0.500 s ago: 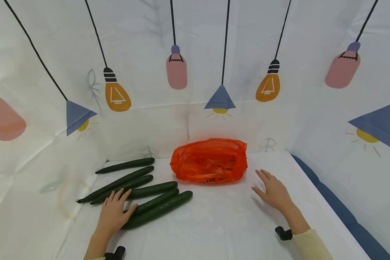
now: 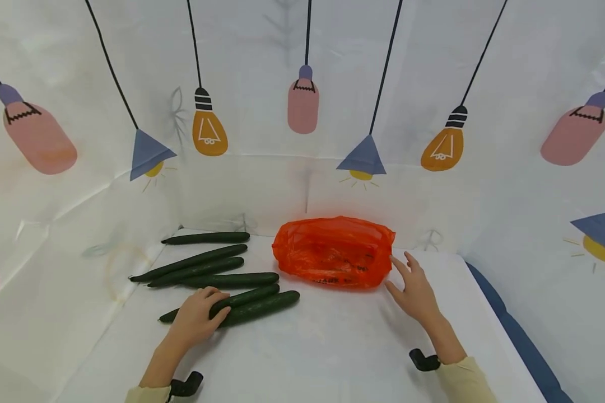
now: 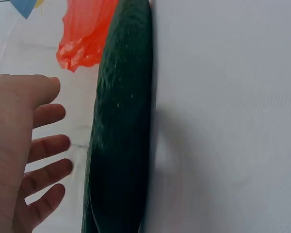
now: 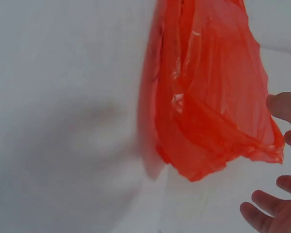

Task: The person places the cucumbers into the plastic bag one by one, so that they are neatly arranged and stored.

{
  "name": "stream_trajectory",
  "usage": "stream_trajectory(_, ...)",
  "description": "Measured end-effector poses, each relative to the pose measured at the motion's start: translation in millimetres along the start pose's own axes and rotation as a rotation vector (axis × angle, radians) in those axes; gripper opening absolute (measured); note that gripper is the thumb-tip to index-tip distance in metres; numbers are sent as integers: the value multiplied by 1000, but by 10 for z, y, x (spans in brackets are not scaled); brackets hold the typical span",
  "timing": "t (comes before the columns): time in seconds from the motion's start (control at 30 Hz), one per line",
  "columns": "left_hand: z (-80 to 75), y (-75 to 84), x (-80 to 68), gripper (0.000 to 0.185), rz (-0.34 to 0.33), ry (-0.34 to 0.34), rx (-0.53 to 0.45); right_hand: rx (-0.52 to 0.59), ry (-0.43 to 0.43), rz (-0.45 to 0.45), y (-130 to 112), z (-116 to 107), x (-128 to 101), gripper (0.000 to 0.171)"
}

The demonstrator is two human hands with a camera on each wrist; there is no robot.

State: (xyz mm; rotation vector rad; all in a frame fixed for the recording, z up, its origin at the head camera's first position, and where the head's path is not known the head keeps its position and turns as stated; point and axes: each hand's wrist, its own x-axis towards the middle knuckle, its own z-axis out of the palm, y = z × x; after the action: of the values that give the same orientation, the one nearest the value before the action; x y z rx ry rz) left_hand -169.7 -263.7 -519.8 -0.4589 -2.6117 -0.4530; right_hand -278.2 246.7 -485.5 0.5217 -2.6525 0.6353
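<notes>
Several dark green cucumbers (image 2: 252, 280) lie side by side on the left part of the white table. My left hand (image 2: 198, 318) hovers over the two nearest ones, and the front cucumber (image 2: 262, 309) lies just beyond its thumb. In the left wrist view, the loosely bent fingers (image 3: 51, 149) stand apart from the large cucumber (image 3: 121, 121), with a gap between. An orange-red plastic bag (image 2: 333, 252) lies at the back middle, its top side slack. Beside the bag's right end is my right hand (image 2: 414, 294), fingers spread and thumb close to the film; contact cannot be told.
White sheeting (image 2: 262, 184) printed with hanging lamps stands behind and on both sides of the table (image 2: 333, 347). A dark blue edge (image 2: 514, 330) runs along the table's right side. Each wrist wears a black device (image 2: 186, 385).
The left hand has moved right and toward the nearest cucumbers, its fingers more bent. My right hand has come closer to the bag's right end. The head view has shifted and tilted slightly.
</notes>
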Motion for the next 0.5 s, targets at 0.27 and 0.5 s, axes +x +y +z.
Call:
stream_trajectory(0.27, 157, 95, 45, 27, -23, -91, -28, 29, 40, 30, -23, 53, 302, 58)
stream_trajectory(0.5, 209, 204, -31, 34, -71, -161, 2, 69, -63, 135, -31, 180, 477, 65)
